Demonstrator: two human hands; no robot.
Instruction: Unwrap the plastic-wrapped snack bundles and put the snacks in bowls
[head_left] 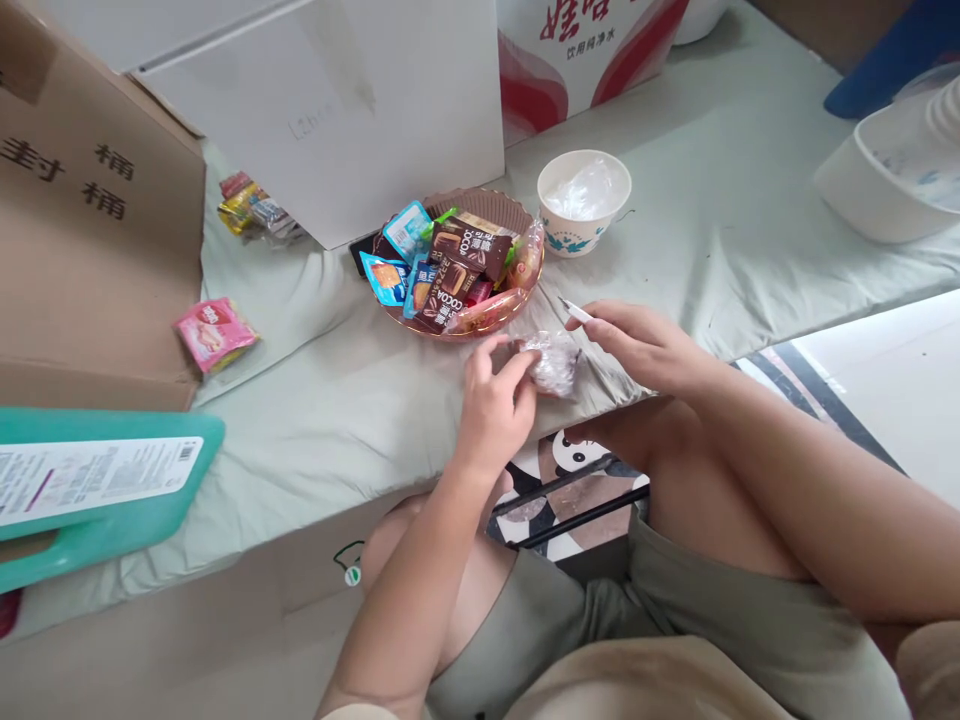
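Observation:
My left hand (499,405) has its fingers bent over a crinkled clear plastic packet (555,365) at the front of the cloth-covered table, pinching its left side. What lies inside the packet is hard to make out; some reddish brown shows at its edges. Just to the right, my right hand (645,345) is closed around a slim white pen-like tool (576,311) with a thin dark tip, pointing left above the packet without touching it. Directly behind the packet stands a brown ribbed basket (517,212) of wrapped snacks, among them brown cocoa packets (469,250) and blue sachets (386,278).
A paper cup (574,235) holding clear plastic wrap stands right of the basket. White, red-and-white and cardboard boxes (97,250) line the back and left. A pink snack pack (217,335) and a green jug (112,550) lie left; a white container (885,185) is far right.

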